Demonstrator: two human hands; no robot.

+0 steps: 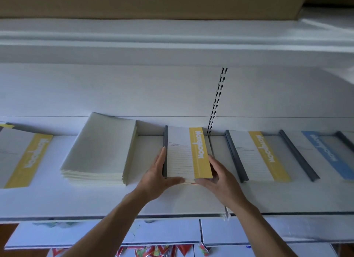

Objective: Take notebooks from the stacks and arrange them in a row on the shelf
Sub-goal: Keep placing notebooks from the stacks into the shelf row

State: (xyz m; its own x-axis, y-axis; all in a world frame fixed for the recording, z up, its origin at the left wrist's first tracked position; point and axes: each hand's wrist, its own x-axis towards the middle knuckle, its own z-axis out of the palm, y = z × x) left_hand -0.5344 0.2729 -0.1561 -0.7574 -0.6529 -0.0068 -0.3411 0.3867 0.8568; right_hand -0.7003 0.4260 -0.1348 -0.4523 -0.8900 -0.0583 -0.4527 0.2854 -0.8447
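A notebook [183, 153] with a white lined cover, grey spine and yellow band lies at the middle of the white shelf [172, 201]. My left hand [159, 178] holds its left edge, fingers along the spine and thumb at the near edge. My right hand [218, 176] grips its right near corner. To its left sits a stack of plain cream notebooks [99, 151]. More notebooks lie in a row: a yellow-banded one [256, 157] to the right, a blue-banded one [329, 153] at far right, and a yellow-banded one [21, 157] at far left.
An upper shelf [172, 44] overhangs, with a cardboard box [153, 2] on it. A slotted upright [216, 101] runs down the back panel. A lower shelf [107, 233] and colourful packets [157, 251] show below the front edge.
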